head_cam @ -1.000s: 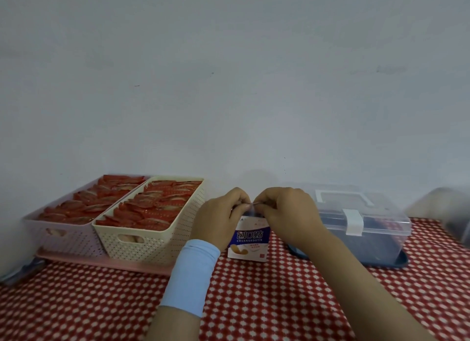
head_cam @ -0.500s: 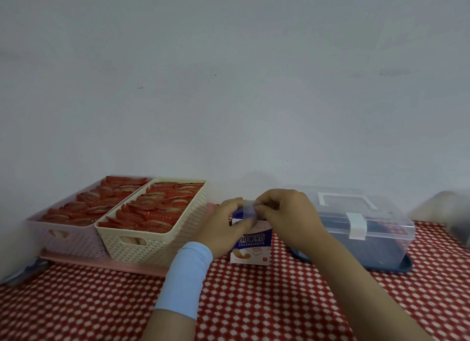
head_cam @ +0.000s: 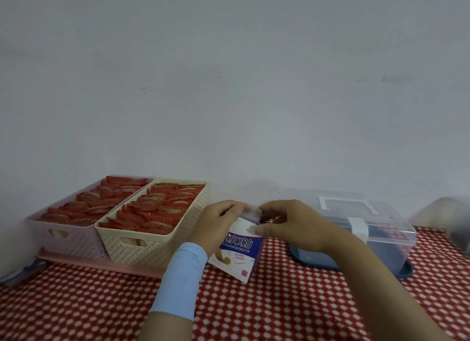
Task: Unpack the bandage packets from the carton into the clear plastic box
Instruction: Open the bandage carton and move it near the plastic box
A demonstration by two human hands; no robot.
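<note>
1. Presently the bandage carton [head_cam: 239, 251] is held tilted over the tabletop [head_cam: 267, 312], between the cream basket [head_cam: 142, 249] and the clear plastic box [head_cam: 396, 239]. Whether its lower corner touches the checked cloth cannot be told. No bandage packets are visible; they are judged to be inside.
2. Grip, left hand [head_cam: 216, 226]: fingers wrapped round the carton's upper left side. Grip, right hand [head_cam: 287, 223]: thumb pressed on the top front edge, fingers curled over the raised top flap [head_cam: 250, 209]. Both grips are closed on the carton.
3. Hazard: with the carton tilted and its top partly open, a flap giving way suddenly could tip packets onto the tabletop. Thin card may crease or tear under the thumb.
4. Hazard: the box lid [head_cam: 381, 213] is down, with the white latch [head_cam: 358, 228] over its front. Nothing can go in until it is released, and both hands are occupied.
5. Surroundings: the cream basket and a lilac basket [head_cam: 71, 241], side by side on a pink tray [head_cam: 101, 264], are full of red packets [head_cam: 162, 208]; stray bandage packets could land among them.
6. Obstruction: the right forearm [head_cam: 368, 277] crosses in front of the box. A blurred object [head_cam: 442, 213] at the far right cannot be identified.
</note>
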